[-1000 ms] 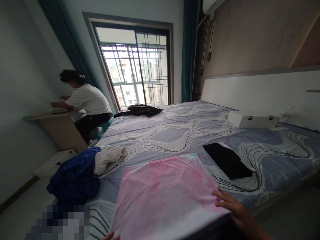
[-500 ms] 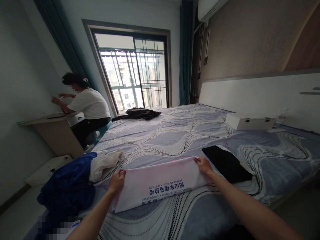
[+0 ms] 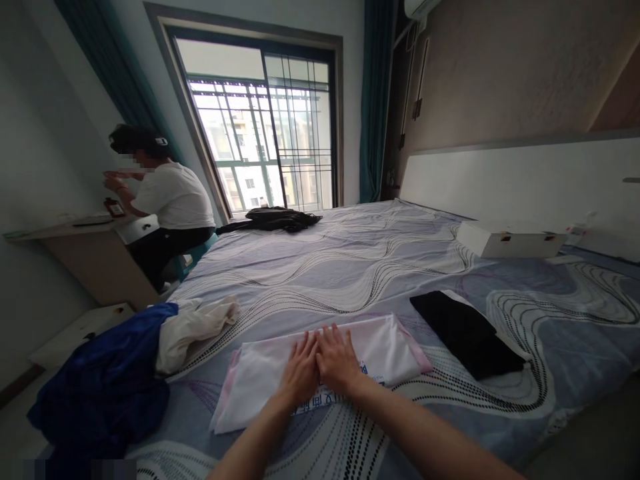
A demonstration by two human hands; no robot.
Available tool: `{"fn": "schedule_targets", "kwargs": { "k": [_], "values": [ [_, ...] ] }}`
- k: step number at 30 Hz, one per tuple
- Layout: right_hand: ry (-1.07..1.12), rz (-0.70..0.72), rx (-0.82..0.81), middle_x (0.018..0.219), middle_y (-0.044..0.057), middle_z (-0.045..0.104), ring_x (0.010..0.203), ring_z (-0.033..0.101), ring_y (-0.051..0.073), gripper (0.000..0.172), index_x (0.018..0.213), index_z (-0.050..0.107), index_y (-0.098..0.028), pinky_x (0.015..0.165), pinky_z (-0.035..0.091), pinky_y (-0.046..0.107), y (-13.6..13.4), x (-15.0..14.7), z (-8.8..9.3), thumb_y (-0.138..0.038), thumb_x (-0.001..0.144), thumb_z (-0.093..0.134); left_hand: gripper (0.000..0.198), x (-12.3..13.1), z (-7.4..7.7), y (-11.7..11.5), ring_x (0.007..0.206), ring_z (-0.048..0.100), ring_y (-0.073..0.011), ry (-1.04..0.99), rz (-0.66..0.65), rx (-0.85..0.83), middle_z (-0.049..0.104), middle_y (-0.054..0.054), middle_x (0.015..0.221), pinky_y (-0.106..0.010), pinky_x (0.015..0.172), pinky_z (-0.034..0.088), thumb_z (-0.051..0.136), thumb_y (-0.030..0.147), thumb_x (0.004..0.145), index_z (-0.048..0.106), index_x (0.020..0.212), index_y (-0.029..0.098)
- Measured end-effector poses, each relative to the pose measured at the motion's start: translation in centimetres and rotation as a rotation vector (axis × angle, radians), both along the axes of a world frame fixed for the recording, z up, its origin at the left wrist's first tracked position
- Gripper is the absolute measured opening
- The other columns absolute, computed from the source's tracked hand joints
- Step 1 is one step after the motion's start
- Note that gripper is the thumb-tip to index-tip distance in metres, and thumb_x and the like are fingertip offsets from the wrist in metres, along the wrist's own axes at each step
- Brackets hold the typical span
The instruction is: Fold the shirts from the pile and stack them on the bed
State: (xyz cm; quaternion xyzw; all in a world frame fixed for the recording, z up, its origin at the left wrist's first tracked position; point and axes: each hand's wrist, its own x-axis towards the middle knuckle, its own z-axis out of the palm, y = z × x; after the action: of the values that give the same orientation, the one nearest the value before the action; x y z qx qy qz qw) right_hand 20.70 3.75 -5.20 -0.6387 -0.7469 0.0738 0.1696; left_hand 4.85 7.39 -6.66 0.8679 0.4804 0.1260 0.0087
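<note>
Item: folded white-and-pink garment (image 3: 250, 380), blue lettering (image 3: 320, 401), flat on the bed (image 3: 310, 267), dial's centre.
Item: my left hand (image 3: 300, 370) and right hand (image 3: 340, 359), side by side upon it, palms down; grip flat, fingers slightly spread, pinching nothing. The pressure likely keeps the layers down.
Item: black cloth (image 3: 465, 333), between 2 and 3 o'clock, seemingly folded, lying apart, presumably to keep the two unmixed.
Item: cream cloth (image 3: 195, 333), 10 o'clock, loose against a blue bundle (image 3: 105, 380), 9 o'clock.
Item: white box (image 3: 515, 240), 2 o'clock, near the headboard (image 3: 450, 177).
</note>
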Motion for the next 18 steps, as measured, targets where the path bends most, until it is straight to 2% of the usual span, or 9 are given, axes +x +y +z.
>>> {"fn": "schedule_targets", "kwargs": {
  "k": [2,5,8,13,16,18],
  "values": [
    [0.035,0.006,-0.072,0.166,0.003,0.02,0.153,0.008,0.027,0.058,0.158,0.024,-0.028,0.119,-0.001,0.059,-0.7,-2.0,-1.2,-0.046,0.103,0.016,0.059,0.6,-0.8,-0.8,0.151,0.022,-0.0256,0.081,0.029,-0.077,0.03,-0.005,0.163,-0.05,0.121,0.021,0.033,0.027,0.095,0.036,0.153,0.026],
    [0.041,-0.054,-0.109,0.166,0.001,0.016,0.153,0.006,0.029,0.061,0.157,0.025,-0.034,0.115,-0.007,0.066,-0.8,-1.5,-2.0,-0.057,0.101,0.017,0.057,-0.8,-0.7,-0.7,0.152,0.019,-0.0303,0.108,0.147,-0.112,0.024,-0.003,0.165,-0.058,0.121,0.014,0.035,0.044,0.097,0.034,0.153,0.035],
    [-0.016,-0.121,-0.151,0.167,0.002,0.01,0.153,0.003,0.03,0.065,0.157,0.023,-0.034,0.113,-0.01,0.068,-0.2,1.7,-2.2,-0.061,0.099,0.027,0.061,-3.9,-0.2,0.3,0.152,0.02,-0.0322,0.102,0.266,-0.129,0.025,-0.006,0.165,-0.058,0.12,0.014,0.029,0.056,0.097,0.032,0.154,0.034],
    [-0.128,-0.338,-0.181,0.167,0.003,0.012,0.152,0.005,0.028,0.064,0.158,0.022,-0.032,0.115,-0.004,0.066,0.0,9.3,-3.0,-0.058,0.1,0.024,0.062,-9.3,-0.1,0.8,0.151,0.023,-0.0326,0.123,0.397,-0.114,0.029,-0.008,0.164,-0.059,0.12,0.015,0.027,0.054,0.097,0.036,0.153,0.031],
    [-0.143,-0.475,-0.243,0.168,0.001,0.01,0.152,0.004,0.032,0.06,0.158,0.019,-0.037,0.112,0.003,0.072,-0.2,13.4,-2.8,-0.056,0.1,0.019,0.062,-10.7,0.0,0.4,0.151,0.021,-0.0332,0.095,0.476,-0.134,0.028,-0.008,0.164,-0.064,0.116,0.019,0.025,0.054,0.096,0.034,0.153,0.031],
    [-0.091,-0.597,-0.354,0.168,0.001,0.006,0.15,0.003,0.04,0.058,0.156,0.019,-0.042,0.106,0.005,0.079,0.1,14.6,-1.7,-0.056,0.1,0.02,0.062,-10.7,0.2,0.2,0.151,0.021,-0.0341,0.079,0.516,-0.142,0.027,-0.009,0.164,-0.067,0.114,0.02,0.024,0.053,0.096,0.034,0.153,0.032]
  ]
}}
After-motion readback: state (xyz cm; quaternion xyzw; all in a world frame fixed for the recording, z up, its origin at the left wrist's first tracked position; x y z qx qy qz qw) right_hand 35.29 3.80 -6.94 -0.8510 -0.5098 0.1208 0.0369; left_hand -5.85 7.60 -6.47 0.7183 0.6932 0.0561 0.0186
